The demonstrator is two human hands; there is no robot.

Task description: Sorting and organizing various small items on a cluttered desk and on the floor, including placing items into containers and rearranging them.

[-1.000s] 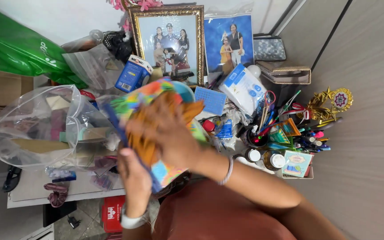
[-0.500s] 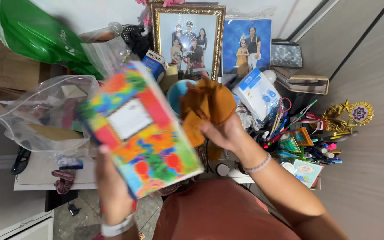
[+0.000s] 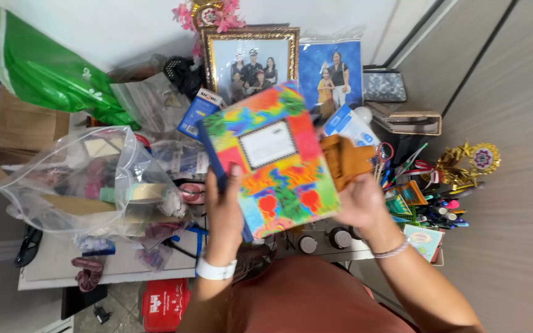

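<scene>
Left hand (image 3: 224,206) grips the notebook (image 3: 272,160) firmly; right hand (image 3: 360,206) fingers pinch the brown cloth (image 3: 345,160) (keep it flat).

The notebook (image 3: 272,163) in my left hand (image 3: 223,209) has a glossy, smooth card cover. The brown cloth (image 3: 347,161) in my right hand (image 3: 359,206) looks soft and matt. Beside them, the big bag (image 3: 75,179) is clear, crinkled plastic, the green bag (image 3: 50,74) is shiny plastic, and the picture frame (image 3: 251,34) looks gilded and ridged.
</scene>
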